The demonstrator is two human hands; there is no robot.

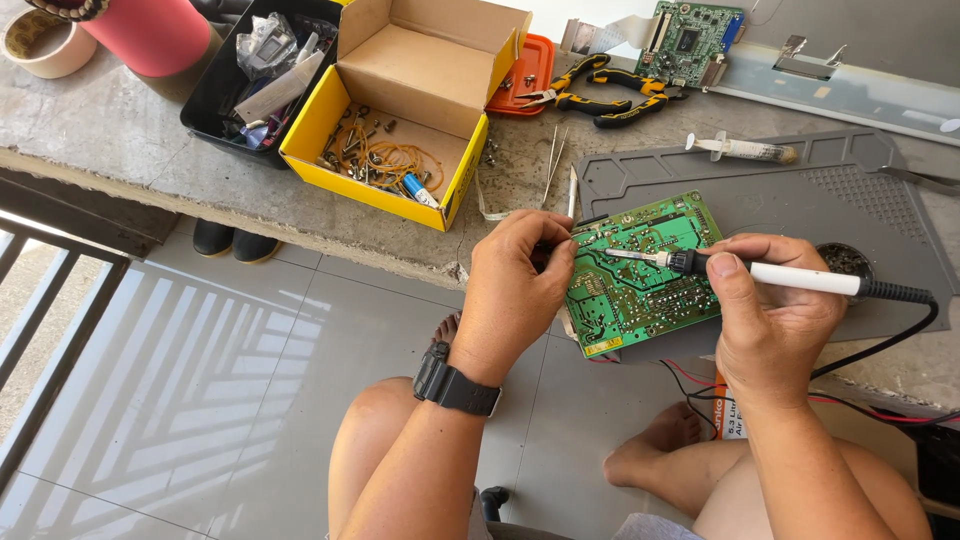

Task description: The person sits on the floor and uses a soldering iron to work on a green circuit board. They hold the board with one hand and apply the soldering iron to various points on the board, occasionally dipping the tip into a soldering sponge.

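Note:
A green circuit board (640, 285) lies solder side up at the near edge of a grey work mat (800, 195). My left hand (515, 285), with a black watch on its wrist, sits at the board's left edge with its fingers closed on a small thin thing I cannot make out. My right hand (765, 310) grips a white soldering iron (800, 277) with a black cable. The iron's metal tip rests on the board near its upper middle.
On the concrete bench stand a yellow cardboard box (400, 110) with wires and screws, a black bin (255, 70), an orange tray (525, 70), yellow-black pliers (600, 90), tweezers (553, 160), a syringe (745, 150) and a second green board (690, 40). My bare legs are below.

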